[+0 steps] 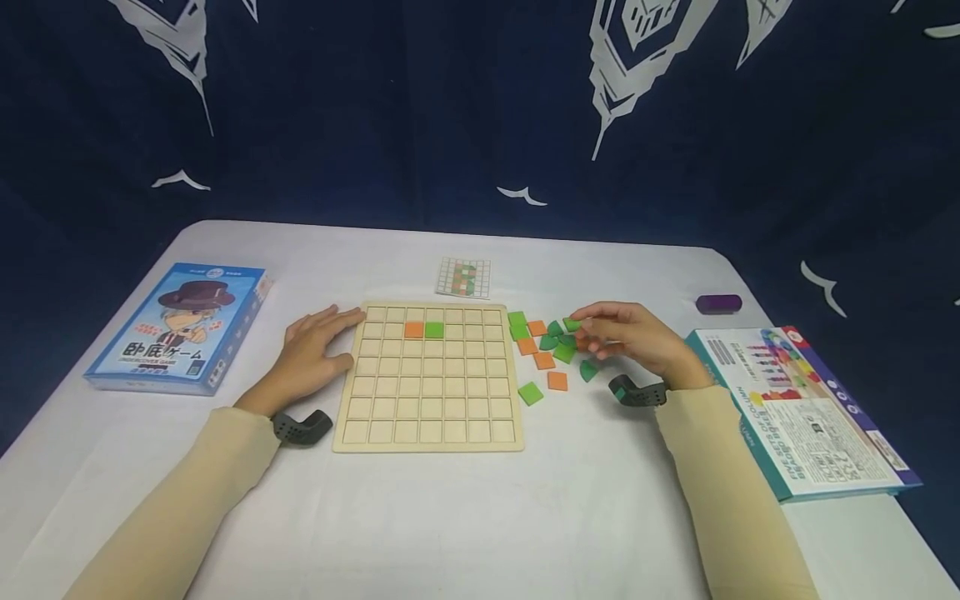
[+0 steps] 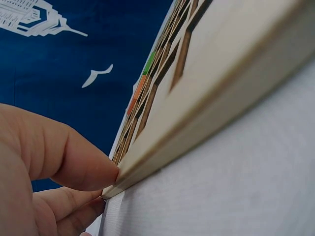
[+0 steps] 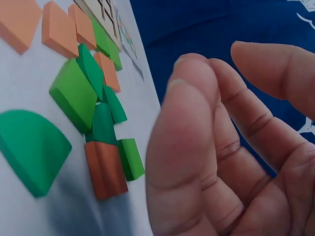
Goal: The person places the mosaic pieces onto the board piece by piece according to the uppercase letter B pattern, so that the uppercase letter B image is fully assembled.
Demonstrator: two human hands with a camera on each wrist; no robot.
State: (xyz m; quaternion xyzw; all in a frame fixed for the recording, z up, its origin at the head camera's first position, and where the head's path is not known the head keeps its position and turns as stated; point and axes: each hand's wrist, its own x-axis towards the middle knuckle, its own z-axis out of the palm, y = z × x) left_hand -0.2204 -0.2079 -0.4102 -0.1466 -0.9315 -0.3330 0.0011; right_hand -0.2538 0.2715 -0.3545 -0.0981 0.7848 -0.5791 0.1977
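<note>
A wooden grid board (image 1: 432,386) lies on the table, with an orange square tile (image 1: 414,330) and a green square tile (image 1: 434,330) side by side in its upper part. My left hand (image 1: 311,354) rests at the board's left edge; its thumb (image 2: 83,157) touches the rim, fingers relaxed. Right of the board lie loose tiles: orange squares (image 1: 557,381), light green squares (image 1: 530,393) and dark green curved pieces (image 1: 588,370). Just above them hovers my right hand (image 1: 630,337), fingers loosely bent. Nothing shows between its thumb and fingertips in the right wrist view.
Behind the board lies a small pattern card (image 1: 463,278) with a coloured grid. A blue game box (image 1: 180,329) is at the left, another box (image 1: 802,408) at the right. Near the back right sits a purple object (image 1: 718,304).
</note>
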